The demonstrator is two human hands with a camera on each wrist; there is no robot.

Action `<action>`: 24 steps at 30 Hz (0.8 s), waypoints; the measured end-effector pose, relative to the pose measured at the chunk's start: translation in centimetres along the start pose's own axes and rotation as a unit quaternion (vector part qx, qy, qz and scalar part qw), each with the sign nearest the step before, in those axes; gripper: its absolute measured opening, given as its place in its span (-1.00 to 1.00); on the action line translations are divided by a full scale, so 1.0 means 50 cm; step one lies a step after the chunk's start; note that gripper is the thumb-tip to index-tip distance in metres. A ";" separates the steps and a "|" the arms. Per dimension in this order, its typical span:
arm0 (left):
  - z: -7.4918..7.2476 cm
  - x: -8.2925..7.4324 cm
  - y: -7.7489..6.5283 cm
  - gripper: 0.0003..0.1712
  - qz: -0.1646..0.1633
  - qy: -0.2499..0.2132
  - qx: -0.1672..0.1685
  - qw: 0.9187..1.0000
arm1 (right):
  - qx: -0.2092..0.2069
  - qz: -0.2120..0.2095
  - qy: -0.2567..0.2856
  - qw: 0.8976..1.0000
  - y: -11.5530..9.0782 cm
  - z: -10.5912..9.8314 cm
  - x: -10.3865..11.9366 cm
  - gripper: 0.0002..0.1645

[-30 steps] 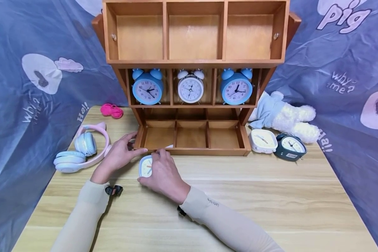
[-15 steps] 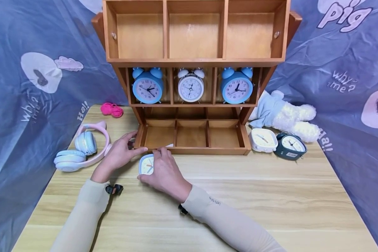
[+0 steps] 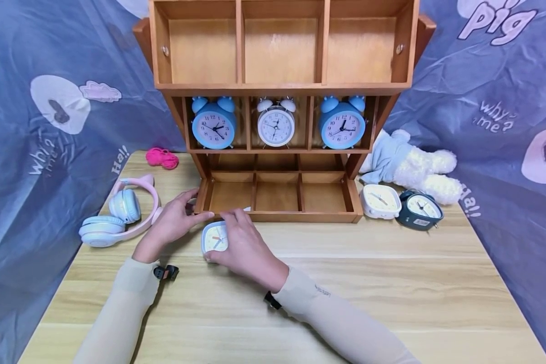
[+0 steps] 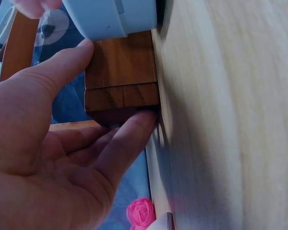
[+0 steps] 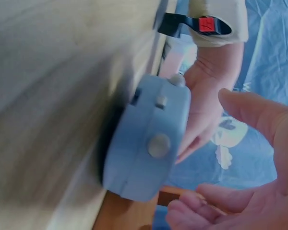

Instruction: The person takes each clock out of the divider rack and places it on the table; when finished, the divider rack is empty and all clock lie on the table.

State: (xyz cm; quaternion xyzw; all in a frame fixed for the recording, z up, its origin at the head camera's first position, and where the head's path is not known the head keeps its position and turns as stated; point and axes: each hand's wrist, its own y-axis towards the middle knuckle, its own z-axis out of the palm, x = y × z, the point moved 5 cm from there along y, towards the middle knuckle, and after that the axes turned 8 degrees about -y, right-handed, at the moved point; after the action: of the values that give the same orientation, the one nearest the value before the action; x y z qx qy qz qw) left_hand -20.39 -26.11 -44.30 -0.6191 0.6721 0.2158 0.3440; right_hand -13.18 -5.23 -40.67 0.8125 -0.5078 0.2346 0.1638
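A small light blue square alarm clock (image 3: 215, 237) stands on the table against the front left of the wooden shelf (image 3: 277, 217). My right hand (image 3: 245, 247) is at its right side in the head view. The right wrist view shows the thumb and fingers spread, with a gap between them and the blue clock casing (image 5: 149, 139). My left hand (image 3: 173, 222) grips the front left corner of the shelf's bottom tray. In the left wrist view, the thumb is over the upper edge and the fingers (image 4: 129, 143) bend round the tray's side.
Two blue twin-bell clocks (image 3: 214, 126) and a white one (image 3: 275, 126) fill the middle row. Right of the shelf are a white clock (image 3: 380, 200), a dark green clock (image 3: 420, 210) and a plush toy (image 3: 414, 164). Headphones (image 3: 123, 212) and pink yarn (image 3: 162, 158) lie left.
My right hand and forearm have shifted slightly to the right, and more of the blue clock's face shows. The left hand stays at the shelf corner.
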 end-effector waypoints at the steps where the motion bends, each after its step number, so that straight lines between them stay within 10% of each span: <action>1: 0.000 0.000 0.000 0.15 0.000 0.000 0.001 1.000 | 0.003 -0.002 0.008 1.000 -0.002 -0.005 0.001 0.18; 24: 0.002 0.000 -0.001 0.14 -0.002 -0.002 -0.003 1.000 | -0.066 -0.019 0.044 0.997 -0.047 -0.183 -0.047 0.24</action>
State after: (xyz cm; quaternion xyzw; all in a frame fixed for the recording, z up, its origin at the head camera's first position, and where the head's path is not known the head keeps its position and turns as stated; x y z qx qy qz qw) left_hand -20.32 -26.02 -44.37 -0.6212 0.6694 0.2185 0.3440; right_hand -13.87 2.14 -34.38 0.7987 -0.4986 0.2328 0.2435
